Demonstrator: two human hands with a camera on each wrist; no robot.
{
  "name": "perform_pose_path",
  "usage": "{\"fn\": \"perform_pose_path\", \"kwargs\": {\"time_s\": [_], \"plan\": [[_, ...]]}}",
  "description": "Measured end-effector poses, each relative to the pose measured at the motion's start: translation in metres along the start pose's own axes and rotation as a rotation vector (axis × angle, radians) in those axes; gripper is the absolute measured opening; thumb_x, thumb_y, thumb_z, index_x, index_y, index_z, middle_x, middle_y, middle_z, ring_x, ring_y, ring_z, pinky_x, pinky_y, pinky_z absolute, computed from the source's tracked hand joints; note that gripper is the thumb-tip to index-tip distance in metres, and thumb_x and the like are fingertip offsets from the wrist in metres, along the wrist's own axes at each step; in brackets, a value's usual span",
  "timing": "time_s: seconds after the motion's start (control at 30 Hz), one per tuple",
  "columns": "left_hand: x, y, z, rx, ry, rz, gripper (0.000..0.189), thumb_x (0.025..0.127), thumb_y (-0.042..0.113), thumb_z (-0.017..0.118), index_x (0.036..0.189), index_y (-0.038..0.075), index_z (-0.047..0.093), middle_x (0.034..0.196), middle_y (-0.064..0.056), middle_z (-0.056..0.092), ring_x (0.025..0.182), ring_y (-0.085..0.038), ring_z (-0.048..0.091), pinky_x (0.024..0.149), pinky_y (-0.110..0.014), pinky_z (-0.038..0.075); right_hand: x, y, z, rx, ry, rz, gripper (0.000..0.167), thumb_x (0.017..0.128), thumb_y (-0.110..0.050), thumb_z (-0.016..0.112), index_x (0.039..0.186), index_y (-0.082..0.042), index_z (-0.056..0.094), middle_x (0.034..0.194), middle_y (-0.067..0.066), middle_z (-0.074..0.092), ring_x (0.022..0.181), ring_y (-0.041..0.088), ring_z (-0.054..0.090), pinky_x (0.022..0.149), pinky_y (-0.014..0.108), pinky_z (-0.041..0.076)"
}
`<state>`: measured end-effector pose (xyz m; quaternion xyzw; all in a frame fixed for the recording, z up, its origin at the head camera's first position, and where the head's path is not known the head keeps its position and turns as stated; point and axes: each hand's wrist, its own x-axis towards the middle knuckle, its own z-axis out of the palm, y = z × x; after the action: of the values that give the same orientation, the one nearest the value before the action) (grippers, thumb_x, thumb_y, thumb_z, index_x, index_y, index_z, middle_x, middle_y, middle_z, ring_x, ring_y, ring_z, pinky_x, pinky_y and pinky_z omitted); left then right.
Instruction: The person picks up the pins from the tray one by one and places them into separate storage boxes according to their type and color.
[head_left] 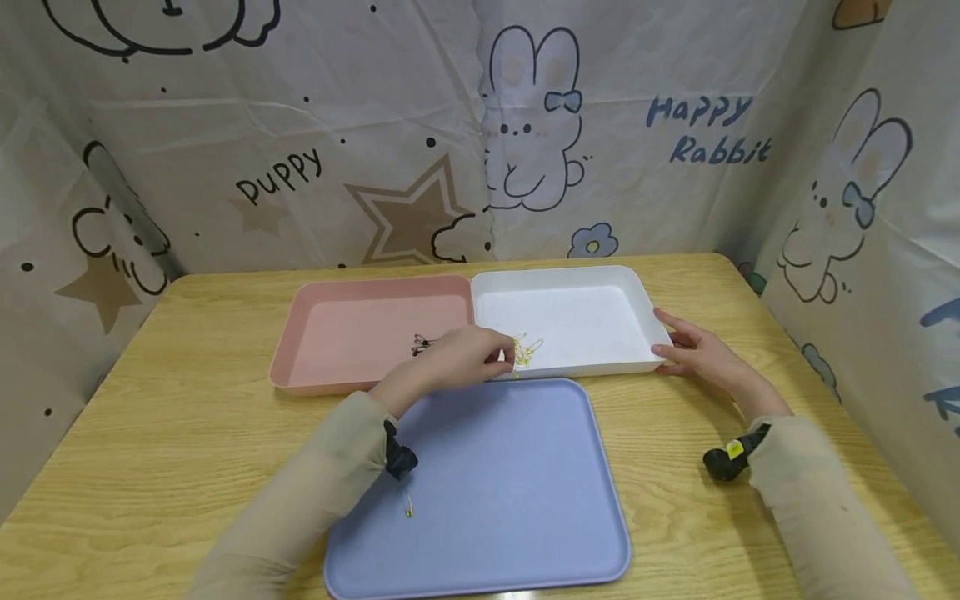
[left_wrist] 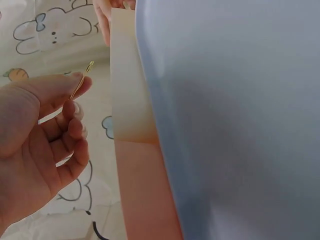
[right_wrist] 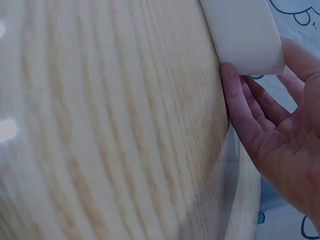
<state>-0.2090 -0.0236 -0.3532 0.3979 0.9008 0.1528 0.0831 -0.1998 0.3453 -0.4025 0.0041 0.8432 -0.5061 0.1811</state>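
Observation:
My left hand [head_left: 468, 357] pinches a gold safety pin [left_wrist: 83, 80] between thumb and forefinger, over the front left edge of the white tray [head_left: 592, 312]. Its other fingers curl loosely in the left wrist view. Several gold safety pins [head_left: 528, 350] lie inside the white tray just beyond those fingertips. My right hand [head_left: 701, 358] grips the right end of that tray, with fingers and thumb about its front corner in the right wrist view. One more gold safety pin [head_left: 408, 506] lies on the blue tray [head_left: 517, 492], near the left sleeve.
A pink tray [head_left: 352, 325] stands against the white one on its left, with several black safety pins [head_left: 422, 342] partly behind my left hand. All the trays are on a wooden table [head_left: 187, 433]. A printed curtain [head_left: 315, 100] hangs behind and along the sides.

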Motion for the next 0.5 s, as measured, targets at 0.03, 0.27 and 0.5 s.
{"fn": "perform_pose_path", "kwargs": {"time_s": [0.03, 0.27, 0.5], "plan": [[0.003, -0.001, 0.000, 0.000, 0.006, -0.008, 0.007, 0.090, 0.024, 0.056, 0.089, 0.021, 0.062, 0.067, 0.008, 0.053, 0.060, -0.006, 0.046, 0.055, -0.022, 0.037, 0.000, 0.000, 0.000, 0.002, -0.002, 0.000, 0.080, 0.087, -0.038, 0.057, 0.146, -0.025, 0.005, 0.143, 0.030, 0.018, 0.120, 0.040, 0.039, 0.084, 0.031, 0.048], [0.015, -0.003, 0.000, -0.027, 0.008, -0.104, 0.013, 0.090, 0.026, 0.056, 0.093, 0.020, 0.067, 0.073, 0.007, 0.056, 0.064, -0.010, 0.049, 0.056, -0.025, 0.038, 0.001, 0.002, 0.000, 0.009, -0.009, -0.008, 0.080, 0.087, -0.037, 0.058, 0.146, -0.024, 0.006, 0.143, 0.031, 0.019, 0.113, 0.031, 0.046, 0.084, 0.030, 0.048], [0.033, -0.009, 0.003, -0.005, -0.023, -0.118, 0.013, 0.090, 0.024, 0.057, 0.094, 0.018, 0.067, 0.075, 0.005, 0.057, 0.069, -0.011, 0.048, 0.059, -0.025, 0.037, 0.001, 0.002, 0.000, 0.012, -0.008, -0.016, 0.079, 0.088, -0.036, 0.057, 0.147, -0.024, 0.006, 0.143, 0.030, 0.019, 0.112, 0.029, 0.047, 0.083, 0.029, 0.048]]}}
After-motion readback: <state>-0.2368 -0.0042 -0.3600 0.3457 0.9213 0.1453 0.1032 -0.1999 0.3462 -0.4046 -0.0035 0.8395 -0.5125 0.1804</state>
